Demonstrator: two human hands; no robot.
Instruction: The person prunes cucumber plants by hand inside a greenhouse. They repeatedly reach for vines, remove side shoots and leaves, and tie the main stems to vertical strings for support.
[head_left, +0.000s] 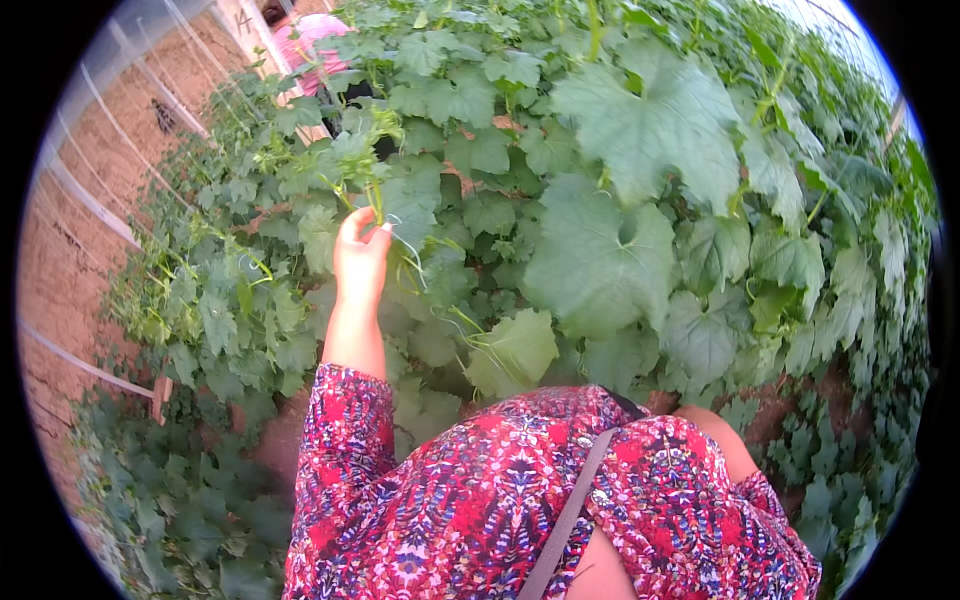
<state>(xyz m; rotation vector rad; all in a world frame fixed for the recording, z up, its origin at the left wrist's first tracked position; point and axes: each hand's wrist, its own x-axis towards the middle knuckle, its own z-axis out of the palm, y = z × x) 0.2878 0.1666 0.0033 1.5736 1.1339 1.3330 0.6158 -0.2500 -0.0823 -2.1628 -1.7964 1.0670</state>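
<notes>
My left hand (361, 244) is raised in front of me, thumb and fingers pinched on the green stem of a vine shoot (375, 196). Curled, pale young leaves top the shoot just above my fingertips. A thin white string (409, 251) loops by my thumb and trails down to the right. Below it, more string runs beside a bright leaf (517, 352). Of my right arm, only part of the forearm (720, 442) shows past my patterned clothing; the right hand is out of view.
Broad vine leaves (607, 262) crowd the front and right. Pale strings (124, 135) slant across bare soil (82, 262) at left. A wooden post (251, 34) bearing writing stands at upper left, near a person in a pink top (319, 41). A short wooden stake (160, 400) stands lower left.
</notes>
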